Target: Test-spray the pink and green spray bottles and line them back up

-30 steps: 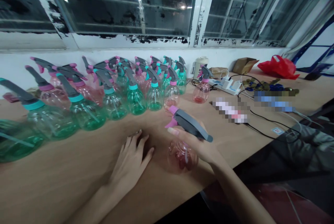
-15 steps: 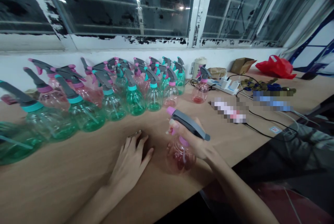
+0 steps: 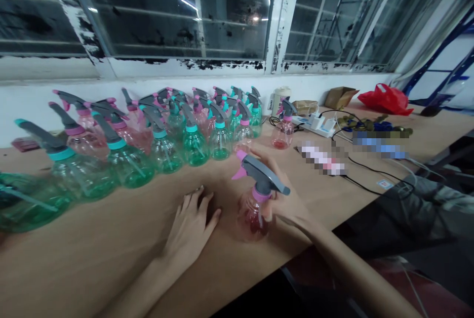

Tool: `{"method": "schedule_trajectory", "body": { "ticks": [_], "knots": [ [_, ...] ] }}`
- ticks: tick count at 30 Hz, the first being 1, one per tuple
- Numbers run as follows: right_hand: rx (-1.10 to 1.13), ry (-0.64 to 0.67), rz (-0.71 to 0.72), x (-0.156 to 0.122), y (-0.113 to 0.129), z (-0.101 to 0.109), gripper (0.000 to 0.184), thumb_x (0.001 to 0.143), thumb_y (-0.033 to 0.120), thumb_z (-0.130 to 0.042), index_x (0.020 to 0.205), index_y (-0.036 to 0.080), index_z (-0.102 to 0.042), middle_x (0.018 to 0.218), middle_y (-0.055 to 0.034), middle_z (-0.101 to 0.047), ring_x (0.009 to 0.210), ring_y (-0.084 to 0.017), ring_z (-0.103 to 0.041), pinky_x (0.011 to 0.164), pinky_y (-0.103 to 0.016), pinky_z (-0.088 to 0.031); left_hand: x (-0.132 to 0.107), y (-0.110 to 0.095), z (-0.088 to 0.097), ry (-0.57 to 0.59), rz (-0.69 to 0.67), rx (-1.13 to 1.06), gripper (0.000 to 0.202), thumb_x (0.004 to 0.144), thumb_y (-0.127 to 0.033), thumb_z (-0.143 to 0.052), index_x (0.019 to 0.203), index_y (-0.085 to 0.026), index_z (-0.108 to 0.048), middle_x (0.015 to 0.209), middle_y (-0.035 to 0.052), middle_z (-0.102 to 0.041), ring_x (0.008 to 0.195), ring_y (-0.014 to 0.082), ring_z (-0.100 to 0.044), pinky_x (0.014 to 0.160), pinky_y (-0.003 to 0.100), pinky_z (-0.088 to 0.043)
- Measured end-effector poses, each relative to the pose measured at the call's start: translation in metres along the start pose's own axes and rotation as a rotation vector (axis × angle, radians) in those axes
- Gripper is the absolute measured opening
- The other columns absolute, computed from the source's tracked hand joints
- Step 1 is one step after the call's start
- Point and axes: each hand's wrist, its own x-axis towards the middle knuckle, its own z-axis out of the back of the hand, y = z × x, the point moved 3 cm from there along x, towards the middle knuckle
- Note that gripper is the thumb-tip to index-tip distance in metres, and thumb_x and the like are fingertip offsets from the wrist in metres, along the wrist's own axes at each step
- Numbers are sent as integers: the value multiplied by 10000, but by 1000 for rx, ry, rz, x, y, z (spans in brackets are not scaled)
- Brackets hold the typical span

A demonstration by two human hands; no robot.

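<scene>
A pink spray bottle [image 3: 252, 212] with a grey trigger head and pink nozzle stands upright on the wooden table [image 3: 92, 254]. My right hand [image 3: 287, 204] is wrapped round its neck and back, just under the trigger head. My left hand [image 3: 190, 226] lies flat on the table to the left of the bottle, fingers spread, holding nothing. Behind them stands a long row of green and pink spray bottles [image 3: 163, 145] with grey heads.
A lone pink spray bottle [image 3: 282, 130] stands further back. A white power strip [image 3: 318, 123] and black cables [image 3: 370, 179] lie at the right. A cardboard box [image 3: 342, 97] and a red bag [image 3: 387, 99] sit near the window wall. The table's front edge runs diagonally at lower right.
My right hand has set the pink bottle upright on the table; a second ago it was tilted with the head pointing right. My left hand has stayed flat.
</scene>
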Motion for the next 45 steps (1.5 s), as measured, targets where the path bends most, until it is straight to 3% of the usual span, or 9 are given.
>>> {"method": "schedule_trajectory", "body": {
  "ticks": [3,8,13,17,21,27,33,37,45],
  "knots": [
    [21,-4,-19,-15,1,7,934,557,549,-768,1345,301,-332,1312,-71,-509,1195,-293,-481,981,-479,-404,0,-1,1,-1,2,-7,393,908,-386,-422,1180,-131,-545,1251,152,-521,1163,310,-474,959,484,-421],
    [-217,18,-93,-47,-1,6,617,718,501,-679,1249,267,-469,1167,-88,-582,1082,-294,-553,917,-497,-445,0,-3,2,10,-5,-4,394,911,-381,-417,1175,-123,-555,1235,160,-528,1150,320,-479,935,495,-433],
    [-270,-44,-56,-47,-1,12,530,751,491,-653,1205,255,-513,1103,-83,-594,1010,-265,-585,861,-443,-492,1,-4,4,28,-2,-2,408,912,-376,-417,1185,-102,-549,1255,179,-512,1172,324,-461,948,492,-422],
    [-401,-47,-46,-26,-20,32,539,771,517,-616,1206,211,-529,1194,-131,-535,1130,-292,-518,943,-474,-441,0,-2,3,1,-13,-12,396,910,-371,-408,1169,-110,-554,1251,177,-522,1171,322,-465,948,504,-419],
    [-494,-112,-18,2,-58,58,505,789,513,-583,1179,194,-544,1230,-148,-515,1179,-308,-479,972,-499,-407,0,0,1,-37,-18,-40,404,908,-394,-391,1138,-115,-571,1232,175,-542,1155,325,-481,934,519,-426],
    [-460,-121,-186,47,-108,76,476,778,413,-615,1181,188,-501,1114,-129,-604,936,-257,-623,772,-405,-512,0,1,0,-42,-23,-32,397,906,-403,-391,1127,-128,-574,1228,163,-547,1142,318,-493,934,514,-430],
    [-682,-143,-356,89,-119,74,490,772,392,-621,1173,148,-481,1103,-161,-637,959,-278,-629,789,-384,-480,0,2,1,-26,-2,-38,417,912,-408,-384,1151,-119,-565,1249,163,-531,1171,314,-471,962,495,-416],
    [-777,-117,-385,113,-118,71,466,759,462,-612,1087,137,-549,1105,-186,-629,1017,-324,-601,817,-403,-451,0,2,1,-31,3,-48,402,909,-412,-386,1149,-143,-565,1255,149,-537,1174,311,-477,946,499,-434],
    [-862,-73,-398,140,-122,66,534,782,491,-576,1136,92,-542,1136,-231,-602,1052,-356,-582,831,-423,-441,-2,4,-2,-31,24,-84,392,902,-433,-404,1152,-175,-561,1272,128,-519,1184,303,-471,967,507,-417]
  ]
}}
